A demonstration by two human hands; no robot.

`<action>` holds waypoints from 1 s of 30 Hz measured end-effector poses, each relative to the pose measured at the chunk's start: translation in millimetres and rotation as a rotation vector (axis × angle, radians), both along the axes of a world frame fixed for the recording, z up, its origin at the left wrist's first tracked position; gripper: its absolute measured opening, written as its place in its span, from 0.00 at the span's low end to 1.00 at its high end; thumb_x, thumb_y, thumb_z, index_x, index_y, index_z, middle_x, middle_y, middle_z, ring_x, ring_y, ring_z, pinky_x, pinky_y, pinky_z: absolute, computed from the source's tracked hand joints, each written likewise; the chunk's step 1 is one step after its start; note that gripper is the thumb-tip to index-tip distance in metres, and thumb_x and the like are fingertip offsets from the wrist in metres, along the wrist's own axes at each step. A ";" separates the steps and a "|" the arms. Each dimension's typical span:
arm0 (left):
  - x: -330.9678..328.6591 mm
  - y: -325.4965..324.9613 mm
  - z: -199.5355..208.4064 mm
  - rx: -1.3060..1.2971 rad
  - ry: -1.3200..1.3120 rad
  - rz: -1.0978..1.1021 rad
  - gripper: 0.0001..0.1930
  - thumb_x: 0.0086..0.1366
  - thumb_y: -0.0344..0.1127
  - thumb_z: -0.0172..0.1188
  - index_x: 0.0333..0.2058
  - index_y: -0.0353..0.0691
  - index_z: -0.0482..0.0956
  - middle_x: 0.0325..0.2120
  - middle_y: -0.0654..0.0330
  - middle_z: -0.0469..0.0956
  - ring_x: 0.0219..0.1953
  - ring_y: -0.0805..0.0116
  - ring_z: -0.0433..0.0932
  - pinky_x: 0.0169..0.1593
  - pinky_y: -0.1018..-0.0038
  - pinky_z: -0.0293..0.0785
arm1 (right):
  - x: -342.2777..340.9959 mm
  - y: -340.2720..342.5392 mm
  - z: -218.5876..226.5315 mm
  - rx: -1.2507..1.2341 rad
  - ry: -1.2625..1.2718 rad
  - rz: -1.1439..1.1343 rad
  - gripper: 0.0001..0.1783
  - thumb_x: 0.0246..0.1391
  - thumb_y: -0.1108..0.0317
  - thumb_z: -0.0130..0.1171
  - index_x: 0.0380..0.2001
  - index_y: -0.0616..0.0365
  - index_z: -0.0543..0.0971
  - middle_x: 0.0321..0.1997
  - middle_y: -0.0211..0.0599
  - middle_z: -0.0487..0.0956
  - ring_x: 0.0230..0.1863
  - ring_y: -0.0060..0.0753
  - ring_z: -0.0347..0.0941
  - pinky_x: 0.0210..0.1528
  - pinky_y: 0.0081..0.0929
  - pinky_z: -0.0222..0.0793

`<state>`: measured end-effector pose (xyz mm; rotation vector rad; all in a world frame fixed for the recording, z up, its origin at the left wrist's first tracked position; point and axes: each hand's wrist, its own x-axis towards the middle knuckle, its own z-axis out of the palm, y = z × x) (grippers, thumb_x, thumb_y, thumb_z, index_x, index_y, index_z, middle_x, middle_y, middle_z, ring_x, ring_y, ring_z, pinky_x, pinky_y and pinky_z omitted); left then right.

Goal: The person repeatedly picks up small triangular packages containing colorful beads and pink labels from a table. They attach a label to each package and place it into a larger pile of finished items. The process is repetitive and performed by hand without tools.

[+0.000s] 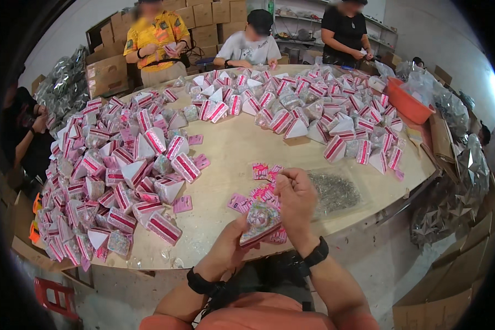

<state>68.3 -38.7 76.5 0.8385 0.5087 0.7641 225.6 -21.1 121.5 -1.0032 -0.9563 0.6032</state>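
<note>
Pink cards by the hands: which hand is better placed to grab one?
Probably the right hand: it hovers directly over the loose pink cards. The left hand is lower, its grip already full with the clear wedge packet.

The person wears an orange short-sleeved top, seen at the lower edge of the view, with both forearms bare below the sleeves. A black band with a flat, dark face circles the left wrist (203, 284). A similar black band, like a watch, sits on the right wrist (315, 254). The left hand (229, 247) and right hand (297, 199) are bare, without gloves or rings that can be made out.
</note>
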 end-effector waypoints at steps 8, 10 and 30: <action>-3.7 4.8 16.8 0.161 -0.120 0.299 0.46 0.53 0.31 0.68 0.64 0.34 0.46 0.52 0.55 0.66 0.53 0.66 0.68 0.56 0.71 0.66 | 3.4 -15.3 20.3 -0.020 -0.270 0.005 0.06 0.54 0.73 0.56 0.34 0.64 0.77 0.26 0.34 0.76 0.26 0.22 0.70 0.30 0.20 0.67; -8.1 8.2 22.6 0.234 -0.084 0.385 0.50 0.51 0.27 0.68 0.65 0.35 0.41 0.54 0.54 0.64 0.56 0.64 0.66 0.58 0.70 0.64 | 0.3 -29.6 25.8 -0.013 -0.459 0.029 0.07 0.53 0.73 0.56 0.35 0.64 0.77 0.29 0.40 0.77 0.29 0.30 0.74 0.33 0.24 0.69; -8.0 -2.0 37.2 0.468 -0.003 0.647 0.48 0.51 0.18 0.63 0.65 0.39 0.40 0.55 0.51 0.60 0.55 0.61 0.66 0.58 0.66 0.65 | -22.2 -49.7 29.8 0.145 -1.005 0.140 0.06 0.49 0.78 0.57 0.32 0.64 0.76 0.27 0.45 0.77 0.27 0.46 0.74 0.29 0.34 0.70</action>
